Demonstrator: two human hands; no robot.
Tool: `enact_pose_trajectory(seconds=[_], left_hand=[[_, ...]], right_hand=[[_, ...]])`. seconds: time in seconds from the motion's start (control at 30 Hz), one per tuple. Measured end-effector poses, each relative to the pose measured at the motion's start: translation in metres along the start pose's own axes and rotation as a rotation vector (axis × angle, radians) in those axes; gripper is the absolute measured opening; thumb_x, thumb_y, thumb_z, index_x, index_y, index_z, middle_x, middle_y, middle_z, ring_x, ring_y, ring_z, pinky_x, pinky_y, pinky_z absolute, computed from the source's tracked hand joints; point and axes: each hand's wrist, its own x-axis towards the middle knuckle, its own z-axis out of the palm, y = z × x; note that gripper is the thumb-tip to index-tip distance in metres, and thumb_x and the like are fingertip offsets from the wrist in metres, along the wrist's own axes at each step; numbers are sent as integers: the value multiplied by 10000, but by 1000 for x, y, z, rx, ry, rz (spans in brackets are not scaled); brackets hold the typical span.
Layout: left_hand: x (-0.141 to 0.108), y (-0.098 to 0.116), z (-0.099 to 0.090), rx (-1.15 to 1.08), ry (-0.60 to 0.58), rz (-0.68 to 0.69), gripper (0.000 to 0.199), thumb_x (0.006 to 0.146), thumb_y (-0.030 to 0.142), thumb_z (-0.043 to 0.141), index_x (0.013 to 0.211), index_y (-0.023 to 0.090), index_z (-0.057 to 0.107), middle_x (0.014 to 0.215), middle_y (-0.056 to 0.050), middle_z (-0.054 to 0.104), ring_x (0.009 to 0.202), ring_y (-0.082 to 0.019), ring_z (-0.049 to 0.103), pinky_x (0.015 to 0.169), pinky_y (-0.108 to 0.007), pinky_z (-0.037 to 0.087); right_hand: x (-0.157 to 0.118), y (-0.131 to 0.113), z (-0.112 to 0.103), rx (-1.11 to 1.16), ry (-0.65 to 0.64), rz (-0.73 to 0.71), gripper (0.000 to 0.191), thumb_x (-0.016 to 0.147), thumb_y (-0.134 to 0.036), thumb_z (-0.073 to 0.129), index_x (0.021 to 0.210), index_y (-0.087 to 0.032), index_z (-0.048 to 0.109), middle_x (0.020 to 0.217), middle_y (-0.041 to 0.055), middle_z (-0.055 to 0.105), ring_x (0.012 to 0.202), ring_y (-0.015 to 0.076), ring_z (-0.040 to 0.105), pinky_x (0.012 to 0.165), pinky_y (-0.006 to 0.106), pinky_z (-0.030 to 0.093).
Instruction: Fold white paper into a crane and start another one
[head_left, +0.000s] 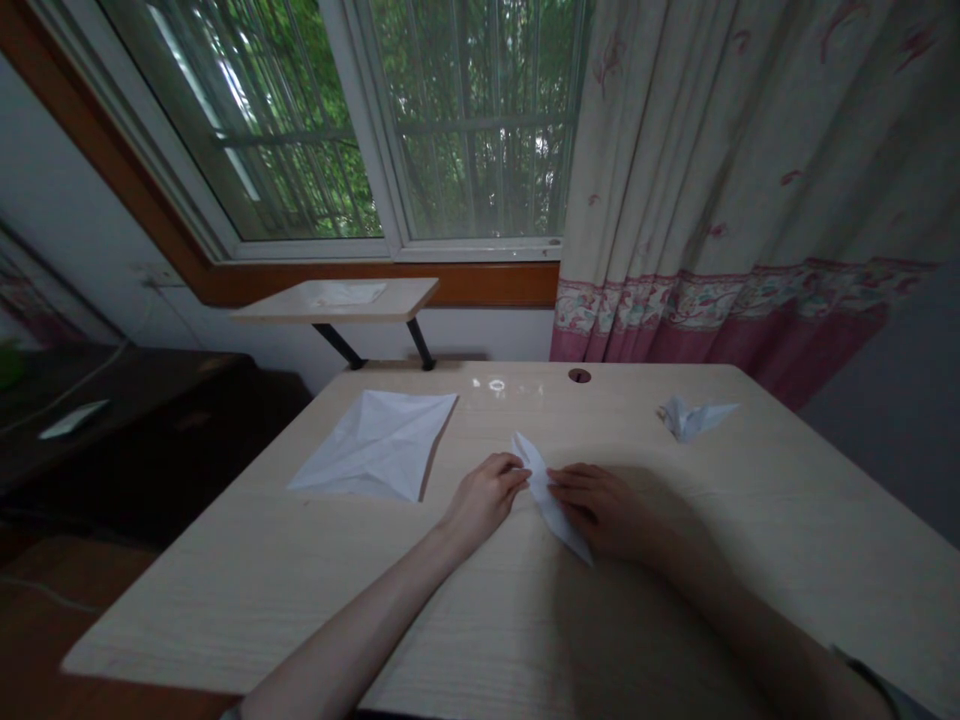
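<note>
A narrow piece of folded white paper [553,515] lies slantwise on the desk between my two hands, one pointed end toward me. My left hand [491,490] pinches its left edge near the upper end, thumb and fingers together. On the other side, my right hand [604,505] has its fingers along the paper's right edge, bent over it; the thumb is mostly hidden. A creased square sheet of white paper [379,440] rests flat to the left. Over to the right sits a folded paper figure with pointed ends, like a paper crane [691,418].
The pale wooden desk [315,590] has a round cable hole [579,376] near its back edge. A small raised shelf [292,300] with white paper on it stands at the back left. Behind are a window and a long curtain [675,200]. A dark table [150,400] is farther left.
</note>
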Motion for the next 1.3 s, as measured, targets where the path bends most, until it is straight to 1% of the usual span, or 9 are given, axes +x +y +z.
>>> enact_pose_trajectory(seconds=[0.1, 0.27, 0.37, 0.53, 0.63, 0.8, 0.97, 1.13, 1.3], left_hand=[[0, 0, 1, -29, -13, 8, 197, 954, 169, 582, 1072, 208, 734, 1077, -61, 696, 1001, -194, 672, 896, -310, 569], [-1, -4, 3, -96, -50, 54, 238, 974, 142, 514, 1068, 209, 722, 1084, -49, 707, 989, -171, 690, 904, -294, 570], [-1, -4, 1, -131, -67, 78, 241, 978, 151, 498, 1078, 203, 711, 1114, -52, 700, 1019, -166, 685, 944, -297, 558], [-1, -5, 0, -194, -71, 116, 222, 968, 161, 509, 1078, 189, 699, 1124, -65, 689, 1054, -171, 668, 964, -298, 546], [0, -3, -2, -220, -99, 123, 233, 949, 149, 510, 1097, 184, 686, 1158, -74, 675, 1089, -181, 650, 988, -311, 530], [0, 5, -13, -274, -210, 104, 367, 846, 114, 577, 1198, 207, 618, 1250, -74, 620, 1181, -212, 590, 1064, -367, 472], [1, 12, -25, -302, -253, 80, 456, 799, 147, 628, 1245, 199, 545, 1285, -97, 557, 1235, -251, 522, 1087, -401, 437], [2, 15, -28, -297, -285, 83, 417, 819, 176, 636, 1222, 188, 528, 1272, -107, 540, 1229, -262, 504, 1082, -401, 425], [2, 12, -25, -281, -279, 91, 335, 843, 163, 634, 1163, 199, 541, 1246, -87, 554, 1207, -246, 513, 1062, -378, 432]], right_hand=[[-2, 0, 0, -36, 14, -7, 413, 819, -96, 547, 1174, -222, 715, 1266, 84, 691, 1135, 254, 658, 1020, 463, 512], [-3, -3, 0, -94, 6, 25, 426, 796, -77, 540, 1152, -224, 721, 1248, 74, 703, 1099, 266, 667, 1005, 486, 504], [-3, -5, 0, -99, 19, 13, 396, 821, -97, 543, 1157, -225, 707, 1213, 73, 717, 1070, 260, 666, 991, 486, 501], [-2, -7, 2, -38, 96, 36, 345, 881, -128, 500, 1172, -222, 662, 1156, 82, 711, 1058, 247, 635, 982, 474, 490], [0, -9, 1, 23, 94, 41, 319, 902, -128, 463, 1156, -215, 635, 1134, 92, 684, 1052, 243, 616, 967, 459, 490], [2, -7, -3, 142, 81, 50, 315, 878, -116, 458, 1148, -215, 588, 1105, 89, 646, 1046, 240, 589, 955, 449, 486], [1, -1, -2, 195, 42, 61, 338, 831, -98, 471, 1137, -220, 548, 1148, 88, 614, 1117, 240, 548, 997, 446, 456], [1, -1, -1, 213, 47, 62, 353, 813, -93, 475, 1142, -208, 530, 1158, 101, 600, 1128, 246, 534, 1006, 454, 444], [3, -3, -3, 205, 38, 51, 306, 849, -82, 449, 1111, -205, 549, 1138, 99, 608, 1107, 240, 533, 986, 444, 452]])
